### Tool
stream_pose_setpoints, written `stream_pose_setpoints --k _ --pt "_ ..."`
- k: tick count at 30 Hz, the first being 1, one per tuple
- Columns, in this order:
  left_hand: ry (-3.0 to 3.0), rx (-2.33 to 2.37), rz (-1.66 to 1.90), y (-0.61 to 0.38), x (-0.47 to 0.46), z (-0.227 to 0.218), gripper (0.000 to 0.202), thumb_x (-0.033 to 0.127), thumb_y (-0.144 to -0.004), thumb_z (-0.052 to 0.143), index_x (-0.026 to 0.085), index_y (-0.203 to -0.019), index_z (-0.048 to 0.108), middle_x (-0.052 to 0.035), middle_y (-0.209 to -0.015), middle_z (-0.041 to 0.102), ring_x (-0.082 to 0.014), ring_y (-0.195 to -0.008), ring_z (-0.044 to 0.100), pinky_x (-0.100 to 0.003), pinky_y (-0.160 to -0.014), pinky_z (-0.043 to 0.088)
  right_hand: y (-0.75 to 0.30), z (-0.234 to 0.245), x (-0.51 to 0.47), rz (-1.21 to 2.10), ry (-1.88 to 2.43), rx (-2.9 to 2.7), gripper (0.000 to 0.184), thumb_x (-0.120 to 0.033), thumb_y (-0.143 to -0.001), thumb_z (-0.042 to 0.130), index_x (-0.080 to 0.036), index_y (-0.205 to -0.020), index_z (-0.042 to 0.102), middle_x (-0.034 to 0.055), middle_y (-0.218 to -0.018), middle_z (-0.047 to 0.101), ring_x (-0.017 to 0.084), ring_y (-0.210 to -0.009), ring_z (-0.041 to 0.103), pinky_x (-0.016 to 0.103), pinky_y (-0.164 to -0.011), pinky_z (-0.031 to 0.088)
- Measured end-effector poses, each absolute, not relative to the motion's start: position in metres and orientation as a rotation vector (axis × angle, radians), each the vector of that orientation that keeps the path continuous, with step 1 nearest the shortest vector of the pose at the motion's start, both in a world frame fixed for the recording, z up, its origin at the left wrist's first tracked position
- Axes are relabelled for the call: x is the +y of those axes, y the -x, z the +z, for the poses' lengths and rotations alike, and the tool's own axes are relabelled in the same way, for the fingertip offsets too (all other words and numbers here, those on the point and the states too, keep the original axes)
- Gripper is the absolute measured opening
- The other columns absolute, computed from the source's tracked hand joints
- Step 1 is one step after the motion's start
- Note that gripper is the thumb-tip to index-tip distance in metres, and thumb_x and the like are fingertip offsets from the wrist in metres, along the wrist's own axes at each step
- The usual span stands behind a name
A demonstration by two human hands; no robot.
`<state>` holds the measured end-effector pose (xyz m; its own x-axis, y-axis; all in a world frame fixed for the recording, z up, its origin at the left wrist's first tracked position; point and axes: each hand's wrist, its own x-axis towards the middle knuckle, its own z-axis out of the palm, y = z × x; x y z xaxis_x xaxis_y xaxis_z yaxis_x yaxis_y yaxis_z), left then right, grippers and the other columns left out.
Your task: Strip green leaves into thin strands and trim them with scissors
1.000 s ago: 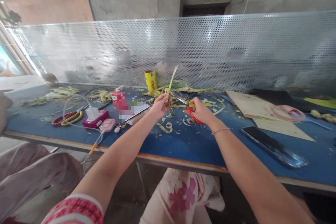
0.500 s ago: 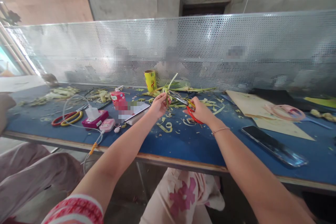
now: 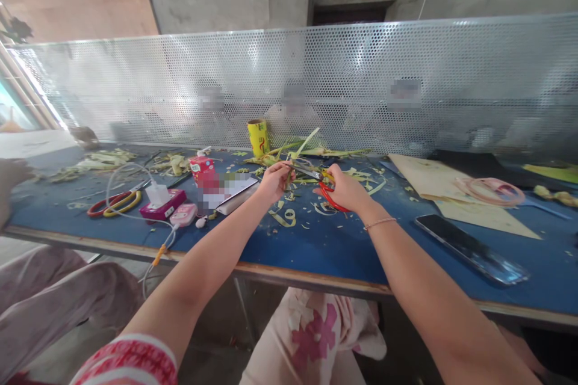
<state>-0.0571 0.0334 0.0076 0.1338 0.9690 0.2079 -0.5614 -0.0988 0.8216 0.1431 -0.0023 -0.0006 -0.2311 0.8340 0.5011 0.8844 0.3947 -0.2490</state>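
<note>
My left hand [image 3: 273, 180] is closed in a pinch on a bundle of green and yellow leaf strips [image 3: 301, 147] that fans up and to the right above the blue table [image 3: 325, 249]. My right hand [image 3: 345, 188] grips red-and-yellow scissors [image 3: 316, 177], fingers through the red loops. The blades point left and meet the strips just beside my left fingers. Curled leaf trimmings [image 3: 283, 216] lie on the table under both hands.
A yellow can [image 3: 258, 137] stands behind the strips. A black phone [image 3: 472, 249] lies at right by cardboard [image 3: 451, 189] and pink cord [image 3: 490, 189]. At left are second scissors [image 3: 115, 201], pink devices [image 3: 169, 207] with a cable, and another person's knees [image 3: 58, 301].
The tall leaf strip that stood nearly upright has dropped and now leans lower to the right. Both hands stay in place, with the scissors at the strips.
</note>
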Motion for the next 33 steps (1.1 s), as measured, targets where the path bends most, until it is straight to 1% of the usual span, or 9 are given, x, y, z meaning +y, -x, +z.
stream_pose_setpoints --k 5,9,13,18,23,26,30,33 --pt "-1.031 0.582 1.463 0.056 0.038 0.003 0.009 0.008 -0.065 0.066 0.013 -0.069 0.06 0.0009 -0.06 0.06 -0.0071 -0.053 0.055 -0.021 -0.059 0.045 -0.142 0.006 -0.007 -0.183 1.532 -2.096 0.051 -0.056 -0.074 0.056 -0.019 -0.108 0.043 0.0106 -0.083 0.067 0.028 -0.071 0.063 0.028 -0.053 0.036" --pt "-1.109 0.612 1.49 0.054 0.037 0.004 0.008 0.007 -0.066 0.062 0.014 -0.07 0.061 0.0016 -0.057 0.058 -0.0075 -0.052 0.055 -0.021 -0.058 0.043 -0.141 0.009 -0.01 -0.231 1.583 -2.096 0.056 -0.06 -0.074 0.054 -0.018 -0.111 0.042 0.0116 -0.085 0.067 0.028 -0.069 0.063 0.029 -0.052 0.036" --pt "-1.094 0.614 1.484 0.054 0.036 0.006 0.01 0.007 -0.065 0.063 0.014 -0.071 0.06 0.0022 -0.057 0.059 -0.0065 -0.051 0.054 -0.02 -0.059 0.044 -0.139 0.01 -0.011 -0.278 1.577 -2.092 0.058 -0.061 -0.075 0.052 -0.017 -0.111 0.042 0.0127 -0.087 0.067 0.029 -0.073 0.064 0.03 -0.055 0.037" --pt "-1.017 0.607 1.41 0.055 0.034 0.007 0.01 0.007 -0.064 0.064 0.013 -0.072 0.061 0.0021 -0.053 0.057 -0.0077 -0.049 0.054 -0.021 -0.057 0.046 -0.138 0.011 -0.013 -0.31 1.567 -2.073 0.059 -0.06 -0.074 0.054 -0.016 -0.112 0.043 0.0144 -0.092 0.067 0.031 -0.078 0.064 0.032 -0.059 0.04" --pt "-0.925 0.597 1.365 0.054 0.031 0.009 0.011 0.004 -0.066 0.062 0.013 -0.071 0.061 0.0031 -0.052 0.057 -0.0055 -0.049 0.053 -0.021 -0.062 0.048 -0.138 0.011 -0.012 -0.345 1.553 -2.08 0.058 -0.06 -0.075 0.054 -0.016 -0.111 0.043 0.0151 -0.093 0.067 0.031 -0.078 0.064 0.033 -0.06 0.041" --pt "-0.908 0.605 1.363 0.053 0.031 0.009 0.01 0.005 -0.067 0.064 0.013 -0.068 0.06 0.0032 -0.051 0.055 -0.0056 -0.048 0.053 -0.021 -0.062 0.049 -0.139 0.01 -0.01 -0.332 1.567 -2.071 0.057 -0.059 -0.075 0.054 -0.016 -0.111 0.043 0.0148 -0.093 0.066 0.03 -0.076 0.064 0.033 -0.059 0.041" --pt "-0.849 0.592 1.349 0.053 0.032 0.01 0.008 0.005 -0.07 0.062 0.012 -0.07 0.06 0.0007 -0.06 0.061 -0.0056 -0.053 0.056 -0.02 -0.062 0.05 -0.14 0.009 -0.009 -0.307 1.581 -2.058 0.056 -0.058 -0.074 0.055 -0.017 -0.11 0.043 0.0141 -0.093 0.066 0.03 -0.078 0.064 0.032 -0.059 0.04" --pt "-0.816 0.582 1.318 0.054 0.031 0.011 0.008 0.004 -0.075 0.057 0.011 -0.073 0.061 0.0 -0.061 0.061 -0.0049 -0.055 0.057 -0.017 -0.06 0.05 -0.139 0.009 -0.009 -0.298 1.581 -2.062 0.056 -0.059 -0.074 0.055 -0.017 -0.11 0.043 0.0137 -0.092 0.067 0.03 -0.077 0.063 0.031 -0.057 0.039"
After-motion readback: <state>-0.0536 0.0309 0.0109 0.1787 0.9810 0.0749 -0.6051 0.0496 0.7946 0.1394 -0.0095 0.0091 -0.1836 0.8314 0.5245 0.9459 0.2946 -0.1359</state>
